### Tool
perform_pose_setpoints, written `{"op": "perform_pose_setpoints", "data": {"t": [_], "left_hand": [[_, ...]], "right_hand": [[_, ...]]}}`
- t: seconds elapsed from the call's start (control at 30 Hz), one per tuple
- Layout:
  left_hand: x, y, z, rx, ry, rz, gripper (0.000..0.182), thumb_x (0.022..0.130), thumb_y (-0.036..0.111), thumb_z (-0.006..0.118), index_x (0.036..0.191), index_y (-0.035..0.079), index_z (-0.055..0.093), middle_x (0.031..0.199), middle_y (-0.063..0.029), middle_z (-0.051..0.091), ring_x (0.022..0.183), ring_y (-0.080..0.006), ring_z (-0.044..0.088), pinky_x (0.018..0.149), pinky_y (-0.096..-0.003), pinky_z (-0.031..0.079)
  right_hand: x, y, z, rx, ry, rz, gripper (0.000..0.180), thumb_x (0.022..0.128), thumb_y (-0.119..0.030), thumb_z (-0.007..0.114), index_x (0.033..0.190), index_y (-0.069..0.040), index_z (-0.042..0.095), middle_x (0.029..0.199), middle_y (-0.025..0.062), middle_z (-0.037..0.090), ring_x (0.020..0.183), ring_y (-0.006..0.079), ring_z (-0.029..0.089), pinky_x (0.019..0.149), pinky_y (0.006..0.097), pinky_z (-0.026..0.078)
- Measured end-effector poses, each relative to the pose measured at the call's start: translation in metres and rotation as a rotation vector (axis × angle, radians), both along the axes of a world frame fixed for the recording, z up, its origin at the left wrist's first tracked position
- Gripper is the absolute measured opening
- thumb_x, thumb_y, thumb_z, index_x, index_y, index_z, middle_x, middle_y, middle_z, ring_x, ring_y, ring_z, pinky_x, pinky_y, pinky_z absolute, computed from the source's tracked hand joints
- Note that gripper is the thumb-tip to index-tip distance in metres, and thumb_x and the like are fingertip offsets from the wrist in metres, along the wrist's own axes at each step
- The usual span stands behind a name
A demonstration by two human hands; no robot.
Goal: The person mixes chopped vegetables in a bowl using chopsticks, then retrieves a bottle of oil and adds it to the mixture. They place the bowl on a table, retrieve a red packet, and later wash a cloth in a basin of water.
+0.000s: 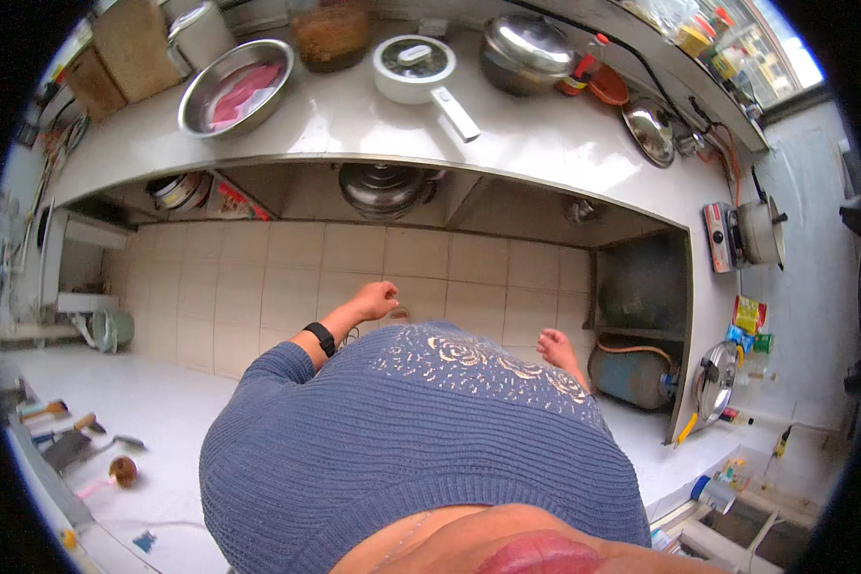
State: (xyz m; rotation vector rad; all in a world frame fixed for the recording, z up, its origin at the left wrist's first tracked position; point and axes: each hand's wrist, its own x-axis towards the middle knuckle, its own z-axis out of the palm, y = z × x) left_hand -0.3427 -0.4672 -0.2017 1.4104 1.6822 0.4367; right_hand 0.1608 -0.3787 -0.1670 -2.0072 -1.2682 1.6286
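Note:
My left hand point(377, 300), with a black band on its wrist, hangs over the tiled floor at mid-view, fingers loosely curled; whether they are closed cannot be told. Lower right of centre, my right hand point(558, 349) is held apart from my body, its fingers bent, touching nothing visible. Beyond both hands runs a pale counter point(330, 140). On it stand a steel basin point(186, 107) with a pink cloth-like item point(247, 93) inside, a white electric pan with a glass lid point(415, 68) and a lidded steel pot point(527, 54).
Under the counter sits a dark lidded pot point(380, 190). At the right are a portable stove point(719, 237) with a saucepan point(760, 229), a gas cylinder point(628, 373) below, and a steel lid point(717, 380) near the counter edge. Utensils point(72, 445) hang at the lower left.

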Motion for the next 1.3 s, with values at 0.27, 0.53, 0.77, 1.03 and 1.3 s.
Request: {"op": "perform_pose_setpoints", "data": {"t": [0.27, 0.53, 0.77, 1.03, 1.3], "left_hand": [[0.040, 0.070, -0.072, 0.080, -0.067, -0.353, 0.036, 0.080, 0.035, 0.069, 0.101, 0.006, 0.068, 0.091, -0.0150, 0.070, 0.085, -0.0280, 0.068, 0.075, -0.0407, 0.053], [0.151, 0.172, -0.125, -0.089, -0.097, -0.557, 0.038, 0.081, 0.032, 0.070, 0.106, 0.003, 0.067, 0.098, -0.0165, 0.071, 0.092, -0.0277, 0.069, 0.080, -0.0376, 0.053], [0.333, 0.287, -0.029, -0.139, -0.118, -0.616, 0.039, 0.081, 0.032, 0.070, 0.106, 0.002, 0.067, 0.098, -0.0166, 0.071, 0.093, -0.0277, 0.068, 0.080, -0.0377, 0.053], [0.446, 0.364, 0.023, -0.161, -0.137, -0.634, 0.039, 0.081, 0.032, 0.069, 0.106, 0.002, 0.067, 0.098, -0.0168, 0.070, 0.093, -0.0278, 0.068, 0.080, -0.0379, 0.053], [0.488, 0.408, 0.041, -0.185, -0.133, -0.629, 0.039, 0.081, 0.032, 0.069, 0.106, 0.002, 0.067, 0.099, -0.0171, 0.070, 0.094, -0.0279, 0.068, 0.080, -0.0381, 0.053]], "right_hand": [[0.028, 0.075, 0.190, 0.712, -0.338, 0.018, 0.038, 0.084, -0.018, 0.070, 0.119, -0.004, 0.062, 0.101, 0.0071, 0.068, 0.093, 0.0134, 0.063, 0.083, 0.0298, 0.052], [0.175, 0.149, 0.469, 1.413, -0.845, -0.163, 0.039, 0.078, -0.017, 0.074, 0.112, -0.005, 0.061, 0.089, 0.0102, 0.068, 0.079, 0.0205, 0.066, 0.072, 0.0345, 0.053], [0.356, 0.203, 0.613, 1.484, -1.233, -0.411, 0.055, 0.081, -0.026, 0.071, 0.129, -0.006, 0.051, 0.102, 0.0128, 0.070, 0.087, 0.0314, 0.068, 0.079, 0.0420, 0.054], [0.507, 0.264, 0.687, 1.200, -1.614, -0.709, 0.071, 0.089, -0.033, 0.060, 0.148, -0.010, 0.026, 0.122, 0.0182, 0.062, 0.109, 0.0397, 0.060, 0.092, 0.0497, 0.049], [0.543, 0.290, 0.734, 1.001, -1.606, -0.846, 0.068, 0.091, -0.024, 0.051, 0.152, -0.023, 0.019, 0.127, 0.0207, 0.058, 0.115, 0.0378, 0.058, 0.093, 0.0503, 0.048]]}}
